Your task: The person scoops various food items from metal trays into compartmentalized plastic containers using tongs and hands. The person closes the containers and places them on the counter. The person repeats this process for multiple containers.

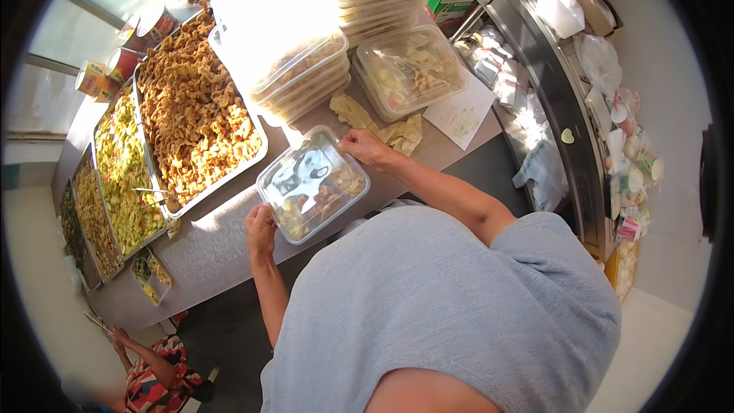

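A clear plastic food container with a clear lid lies in front of me, at the table's near edge. Pieces of meat and vegetables show through its glossy lid. At the container's lower left corner, my left hand grips the rim. My right hand has its fingers on the opposite, upper right corner. Just past that hand, a crumpled yellowish cloth lies on the table. Stacked lidded containers stand beyond, partly washed out by sunlight, and more filled containers sit to their right.
A taller container stack rises at the back. Trays of fried pieces, chopped vegetables and noodle-like food line the left. A small compartment container sits near the edge. Another person is lower left; a metal cabinet stands right.
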The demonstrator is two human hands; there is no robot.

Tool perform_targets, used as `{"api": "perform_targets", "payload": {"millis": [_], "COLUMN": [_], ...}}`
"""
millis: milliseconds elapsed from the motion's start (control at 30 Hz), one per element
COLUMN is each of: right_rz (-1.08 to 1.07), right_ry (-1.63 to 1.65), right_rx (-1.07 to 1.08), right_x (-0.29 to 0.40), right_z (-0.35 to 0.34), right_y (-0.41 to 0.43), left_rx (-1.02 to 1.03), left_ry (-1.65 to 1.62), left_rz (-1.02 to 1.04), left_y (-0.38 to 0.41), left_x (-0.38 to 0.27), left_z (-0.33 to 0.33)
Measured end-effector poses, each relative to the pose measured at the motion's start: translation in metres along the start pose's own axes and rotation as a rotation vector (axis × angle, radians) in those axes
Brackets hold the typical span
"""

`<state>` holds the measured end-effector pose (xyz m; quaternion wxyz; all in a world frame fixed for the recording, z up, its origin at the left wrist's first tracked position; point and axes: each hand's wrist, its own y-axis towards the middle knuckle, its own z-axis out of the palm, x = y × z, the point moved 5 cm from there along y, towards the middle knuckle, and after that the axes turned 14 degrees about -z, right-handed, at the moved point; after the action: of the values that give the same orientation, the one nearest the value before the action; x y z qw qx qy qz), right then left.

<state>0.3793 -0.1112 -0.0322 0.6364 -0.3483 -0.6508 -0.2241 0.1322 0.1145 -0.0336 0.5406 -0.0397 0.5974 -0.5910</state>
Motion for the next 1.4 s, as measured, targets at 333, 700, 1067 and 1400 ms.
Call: {"api": "perform_targets", "payload": {"millis": [333, 700, 1067, 1400], "right_rz": [-0.118, -0.478, -0.307, -0.756], "right_ry": [-0.095, -0.648, -0.615, -0.785], "right_rx": [-0.342, -0.624, -0.482, -0.464], "right_x": [0.13, 0.088, 0.064, 0.219], "right_z": [-0.227, -0.287, -0.314, -0.131], "right_y": [-0.021, 0.033, 0.056, 0.008], "left_rx": [0.296, -0.119, -0.12, -1.23], "left_ry": [0.192, 0.295, 0.279, -0.45], "left_rz": [0.198, 0.434, 0.404, 0.464], "left_y": [-0.01, 0.09, 0.039, -0.081], "left_x": [-0.088, -0.059, -0.061, -0.038], "left_z": [0.254, 0.323, 0.287, -0.283]}}
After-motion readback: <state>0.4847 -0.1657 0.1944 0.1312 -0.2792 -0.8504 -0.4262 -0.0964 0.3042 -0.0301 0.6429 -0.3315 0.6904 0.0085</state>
